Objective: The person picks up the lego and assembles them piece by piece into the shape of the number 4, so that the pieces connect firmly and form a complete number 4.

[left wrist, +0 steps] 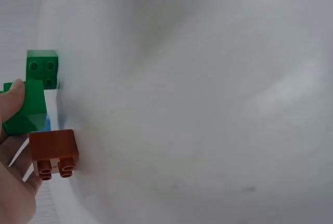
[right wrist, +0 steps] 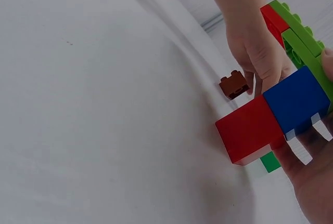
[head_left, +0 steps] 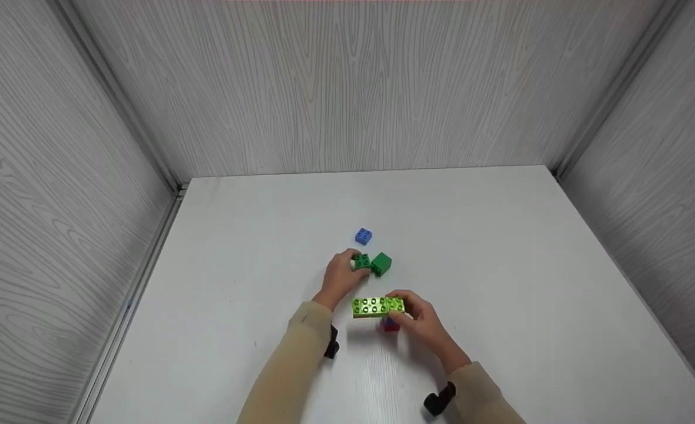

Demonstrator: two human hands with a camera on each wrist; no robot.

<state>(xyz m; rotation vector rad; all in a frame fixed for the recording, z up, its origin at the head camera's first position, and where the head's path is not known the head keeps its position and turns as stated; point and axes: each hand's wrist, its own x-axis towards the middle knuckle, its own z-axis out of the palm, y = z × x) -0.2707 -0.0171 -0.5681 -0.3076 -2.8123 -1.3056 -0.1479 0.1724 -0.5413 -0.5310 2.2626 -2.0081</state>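
Note:
Between thumb and fingers, my left hand pinches a green building brick, low over the table. Right beside it is a second green brick, its studs facing sideways in the left wrist view. A brown brick lies on its side by the left fingers; the left hand hides it in the head view. My right hand grips a joined set of bricks: a lime-green row on top, with a blue brick and a red brick stacked below one end. Another red piece sits under the row's other end.
A small blue brick lies on the white table beyond the left hand. Wood-grain panels stand at the back and both sides. Each wrist carries a black camera mount.

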